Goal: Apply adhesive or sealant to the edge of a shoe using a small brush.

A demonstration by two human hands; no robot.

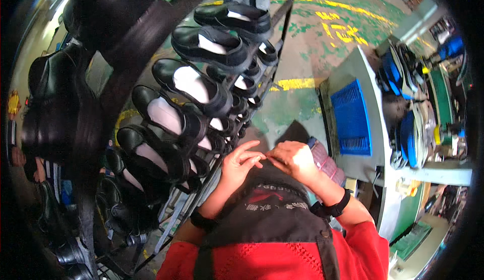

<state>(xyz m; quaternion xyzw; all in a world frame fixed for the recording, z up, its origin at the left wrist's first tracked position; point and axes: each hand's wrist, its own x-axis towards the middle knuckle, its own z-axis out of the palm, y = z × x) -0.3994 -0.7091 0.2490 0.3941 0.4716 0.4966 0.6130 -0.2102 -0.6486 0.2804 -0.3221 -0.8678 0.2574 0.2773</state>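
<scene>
**Hands meeting at chest height beside the shoe rack**

The person is standing with both hands raised in front of a dark apron [275, 199] worn over a red shirt [282, 262]. The left hand [241, 161] is curling inward, its fingers [252, 155] bunched together, tips pointing toward 3 o'clock. The right hand [294, 158] is coming in from the other side, fingers [276, 154] drawn together toward 9 o'clock. The two sets of fingertips are meeting or nearly meeting; whether anything small is pinched between them cannot be told. Dark bands are sitting on both wrists.

At 9 to 11 o'clock of the hands, a metal rack [262, 86] is carrying rows of black shoes [194, 86], soles down and openings up, pale insoles showing; the tilt is likely keeping each pair visible and easy to lift. The nearest shoe is lying just beside the left hand, not touching.

At 2 o'clock, a grey table [355, 66] is bearing a blue slotted tray [353, 118], lying flat near its edge. Farther toward 3 o'clock, blue and white items are piled; their kind is unclear.

On the green floor [297, 108], yellow painted lines and yellow characters are running at 12 to 1 o'clock, apparently marking a lane. Pale print is crossing the apron's chest.
</scene>
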